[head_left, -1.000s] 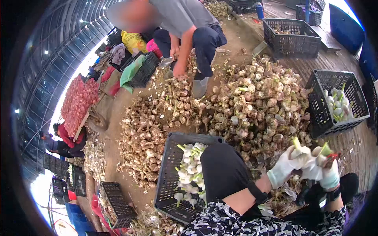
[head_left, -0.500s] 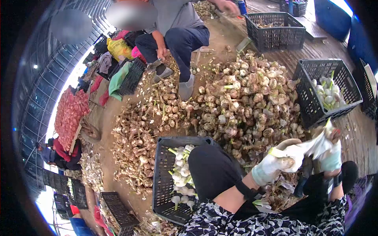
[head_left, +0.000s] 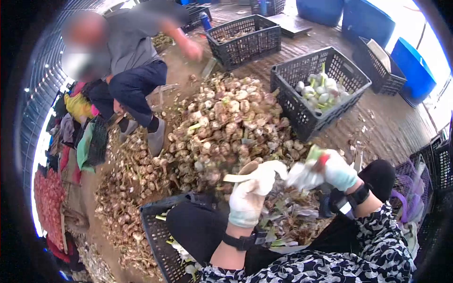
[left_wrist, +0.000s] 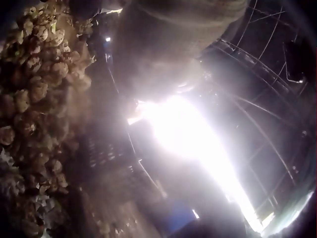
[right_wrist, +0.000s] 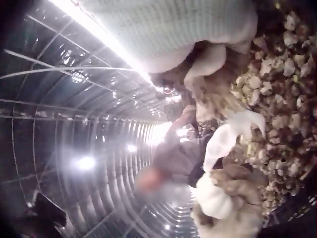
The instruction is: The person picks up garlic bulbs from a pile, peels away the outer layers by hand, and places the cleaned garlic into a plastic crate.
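The gloved left hand (head_left: 247, 195) is curled round 1 white garlic bulb (right_wrist: 215, 198). The gloved right hand (head_left: 339, 170) pinches papery skin (head_left: 302, 175), which looks blurry. The 2 hands are near each other, at the near side of a big garlic heap (head_left: 231, 122). A black crate (head_left: 295, 111) with clean white bulbs (head_left: 323, 89) stands beside the heap. A person (head_left: 134, 87) in a gray shirt (head_left: 132, 45) sits low across from the hands.
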